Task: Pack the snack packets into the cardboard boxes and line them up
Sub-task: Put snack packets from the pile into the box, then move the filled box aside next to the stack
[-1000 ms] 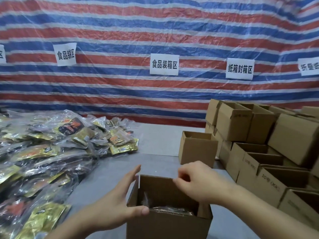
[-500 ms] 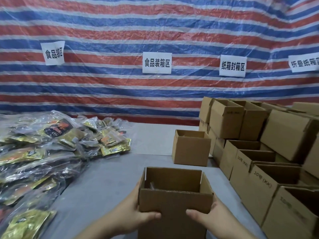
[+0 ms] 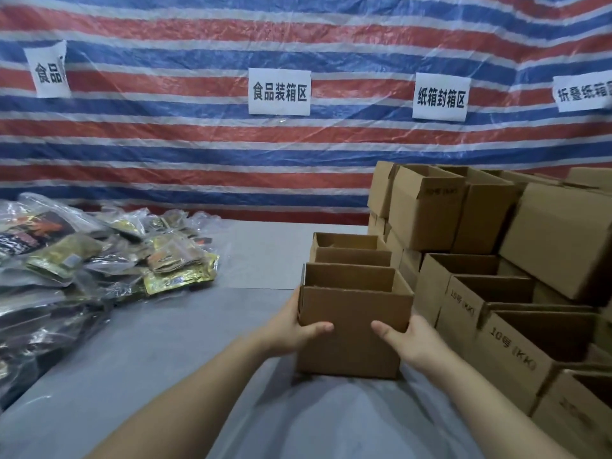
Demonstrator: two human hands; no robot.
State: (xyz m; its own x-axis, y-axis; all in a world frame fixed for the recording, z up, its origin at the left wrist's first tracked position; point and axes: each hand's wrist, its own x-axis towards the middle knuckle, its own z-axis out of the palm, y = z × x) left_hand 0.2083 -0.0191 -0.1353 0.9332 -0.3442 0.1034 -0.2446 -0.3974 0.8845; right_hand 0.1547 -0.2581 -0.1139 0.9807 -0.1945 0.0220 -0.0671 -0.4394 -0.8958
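Cardboard box [image 3: 351,329] between both gripping hands [image 3: 291,329]

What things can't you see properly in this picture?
- Inside of the held box, head view: its front wall hides any packets.
- Fingers of the left hand and right hand: behind the box sides.
- Left wall sign and right wall sign: cut off by the frame edges.
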